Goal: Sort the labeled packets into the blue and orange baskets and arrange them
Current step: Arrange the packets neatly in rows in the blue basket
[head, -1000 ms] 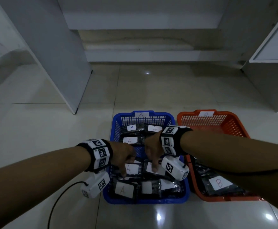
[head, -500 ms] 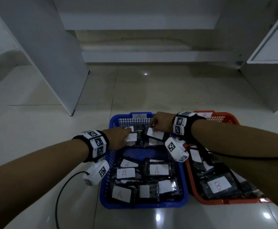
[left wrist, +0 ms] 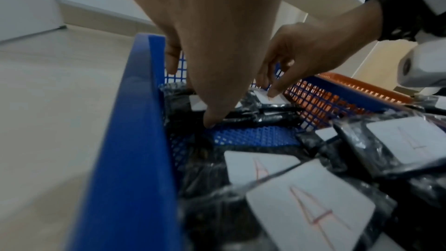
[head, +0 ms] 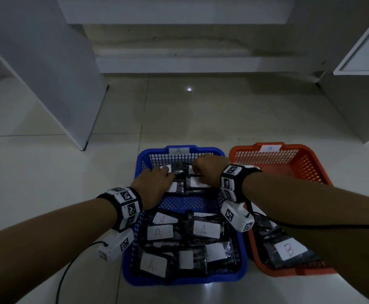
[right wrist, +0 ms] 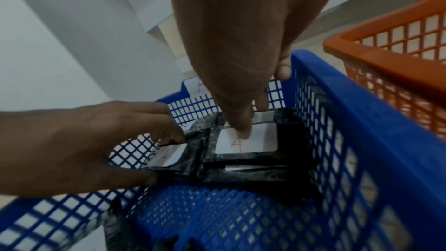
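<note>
The blue basket [head: 179, 279] marked A holds black packets with white A labels. Near its far wall lie two stacks, a left stack [head: 172, 187] and a right stack [head: 195, 182]. My left hand [head: 157, 181] grips the left stack [right wrist: 169, 157], fingers on top and thumb at its near edge. My right hand [head: 207, 172] pinches the top packet of the right stack [right wrist: 253, 144], thumb on the label and fingers over the far edge. Several A packets [head: 203, 230] fill the near half. The orange basket [head: 288, 272] marked B holds B packets [head: 289, 251].
A bare strip of blue mesh floor [head: 190, 204] separates the far stacks from the near packets. The baskets stand side by side on a pale tiled floor [head: 47, 194]. White cabinet panels [head: 47, 62] rise left and right. A cable [head: 69, 270] hangs from my left wrist.
Both hands left the near packets and reached to the far end of the blue basket. They now hold the two far stacks close to the far wall.
</note>
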